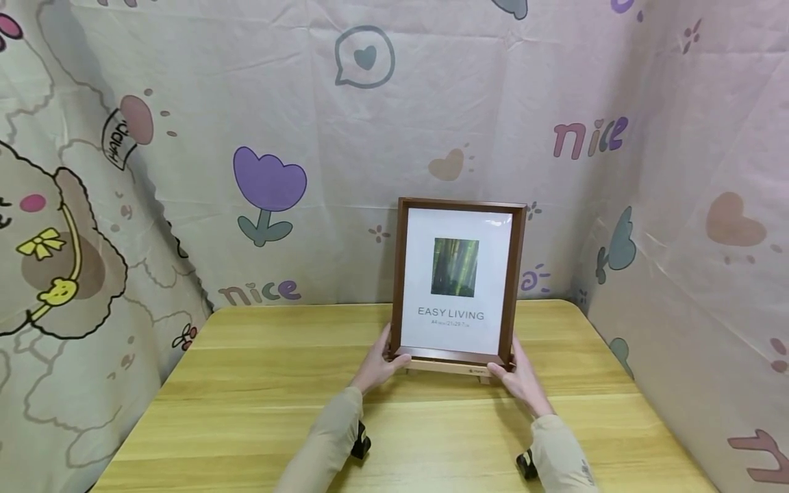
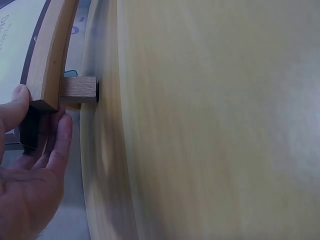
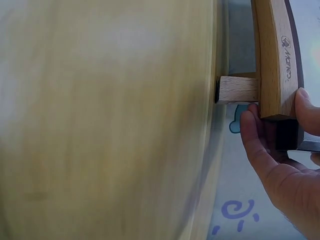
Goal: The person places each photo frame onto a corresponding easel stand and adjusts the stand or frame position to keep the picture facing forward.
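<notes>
A brown picture frame (image 1: 457,329) stands nearly upright on a light wooden stand (image 1: 446,368), toward the back of the table. Behind its glass are a small forest picture and the words "EASY LIVING". My left hand (image 1: 376,363) grips the frame's lower left corner, thumb in front and fingers behind and below. At the lower right corner my right hand (image 1: 522,378) holds it the same way. Both wrist views show the stand's front bar (image 2: 46,65) and a short foot (image 3: 238,90) beside the fingertips. The back of the frame is hidden.
The wooden table (image 1: 277,383) reaches back to a printed cloth (image 1: 345,137) that hangs behind it and on both sides. A black wrist camera (image 1: 361,440) is below the left sleeve and another (image 1: 527,465) beside the right one.
</notes>
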Demonstrator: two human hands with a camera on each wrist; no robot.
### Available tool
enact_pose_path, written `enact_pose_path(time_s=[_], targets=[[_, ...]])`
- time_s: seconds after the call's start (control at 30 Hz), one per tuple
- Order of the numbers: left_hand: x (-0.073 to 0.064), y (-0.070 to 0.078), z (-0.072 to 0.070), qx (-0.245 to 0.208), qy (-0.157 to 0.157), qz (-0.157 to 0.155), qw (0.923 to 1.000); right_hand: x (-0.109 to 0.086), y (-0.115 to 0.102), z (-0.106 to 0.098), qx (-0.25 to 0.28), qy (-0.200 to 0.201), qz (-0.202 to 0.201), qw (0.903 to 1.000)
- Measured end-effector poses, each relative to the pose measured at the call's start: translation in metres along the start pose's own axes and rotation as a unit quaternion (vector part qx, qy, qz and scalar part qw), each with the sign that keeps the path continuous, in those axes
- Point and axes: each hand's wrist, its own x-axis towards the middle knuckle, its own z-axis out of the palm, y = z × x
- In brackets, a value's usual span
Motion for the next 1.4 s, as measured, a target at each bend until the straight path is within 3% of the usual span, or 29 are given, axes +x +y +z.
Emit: enact_pose_path(time_s=[0.57, 0.97, 1.4], targets=[[-0.011, -0.004, -0.012, 0.011, 0.018, -0.025, 0.9995, 0.001, -0.007, 0.013, 0.009, -0.005, 0.005, 0.9999], [-0.018, -0.006, -0.018, 0.029, 0.029, -0.019, 0.9990, 0.002, -0.011, 0.021, -0.001, -0.010, 0.008, 0.9999], [-0.027, -0.008, -0.028, 0.009, 0.038, -0.030, 0.9988, 0.004, -0.020, 0.030, -0.003, -0.018, 0.008, 0.9998]])
